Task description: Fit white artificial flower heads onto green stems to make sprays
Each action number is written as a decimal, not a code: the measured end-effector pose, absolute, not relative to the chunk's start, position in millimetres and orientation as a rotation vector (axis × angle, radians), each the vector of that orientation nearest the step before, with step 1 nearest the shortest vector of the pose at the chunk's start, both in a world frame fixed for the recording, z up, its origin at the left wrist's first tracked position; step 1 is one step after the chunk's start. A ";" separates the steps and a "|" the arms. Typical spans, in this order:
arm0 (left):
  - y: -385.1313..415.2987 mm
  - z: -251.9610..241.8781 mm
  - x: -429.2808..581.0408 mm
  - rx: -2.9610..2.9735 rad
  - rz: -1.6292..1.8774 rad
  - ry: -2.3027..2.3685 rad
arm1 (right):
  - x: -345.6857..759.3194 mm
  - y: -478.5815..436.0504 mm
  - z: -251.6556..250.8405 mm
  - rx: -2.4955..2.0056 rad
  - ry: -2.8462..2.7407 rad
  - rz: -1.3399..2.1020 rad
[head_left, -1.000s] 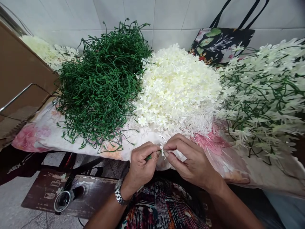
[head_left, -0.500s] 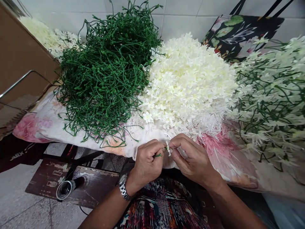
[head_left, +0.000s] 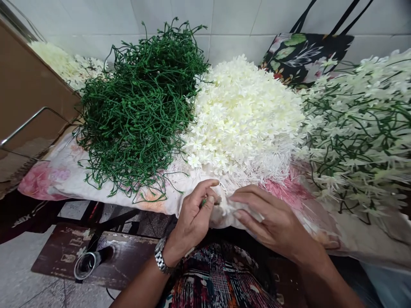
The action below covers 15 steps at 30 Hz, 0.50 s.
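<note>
My left hand (head_left: 196, 211), a metal watch on its wrist, holds a green plastic stem (head_left: 203, 202) between curled fingers and thumb; most of the stem is hidden. Beside its fingertips is a small white blossom (head_left: 225, 204), blurred, and I cannot tell whether it touches the stem. My right hand (head_left: 268, 216) is just to the right of the blossom, thumb and fingers apart and smeared by motion, with nothing visible in it. Beyond my hands lie a heap of green stems (head_left: 138, 111) and a heap of loose cream-white blossoms (head_left: 244, 115).
White flowers on green stems (head_left: 369, 128) are piled at the right. A floral cloth (head_left: 118, 197) covers the work surface. A cardboard box (head_left: 35, 77) stands at the left, a black floral bag (head_left: 308, 55) at the back. Below, a clear cup (head_left: 86, 266) sits on a brown wooden bench (head_left: 128, 261).
My hands have come apart from their pinch around the small blossom. The right fingers have spread and drawn away; the left fingers have loosened and risen. The whole view has shifted slightly.
</note>
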<state>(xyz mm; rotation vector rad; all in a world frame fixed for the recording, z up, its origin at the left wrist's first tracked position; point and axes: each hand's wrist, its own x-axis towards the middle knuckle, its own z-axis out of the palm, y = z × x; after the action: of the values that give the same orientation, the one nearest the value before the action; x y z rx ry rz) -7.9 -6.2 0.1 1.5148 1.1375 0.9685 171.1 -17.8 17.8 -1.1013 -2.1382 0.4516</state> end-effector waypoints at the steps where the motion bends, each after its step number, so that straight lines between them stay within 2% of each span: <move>1: -7.0 2.0 -6.8 1.514 0.939 1.130 | 172.8 -18.9 21.7 -1.128 -2.099 0.410; 4: -10.4 11.1 -1.8 1.546 0.802 1.088 | 169.8 -21.3 32.5 -1.100 -2.063 0.351; 8: -16.9 19.5 3.6 1.718 0.674 1.019 | 157.4 -24.6 34.1 -0.984 -2.128 0.435; 15: -28.5 16.9 8.2 1.910 0.729 1.103 | 158.7 -32.8 17.7 -1.053 -2.007 0.452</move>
<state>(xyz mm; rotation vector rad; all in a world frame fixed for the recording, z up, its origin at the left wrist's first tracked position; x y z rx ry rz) 8.2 -28.5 16.9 1.9098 1.1027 0.7294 158.7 -32.8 17.7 -1.0535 -2.0072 0.4519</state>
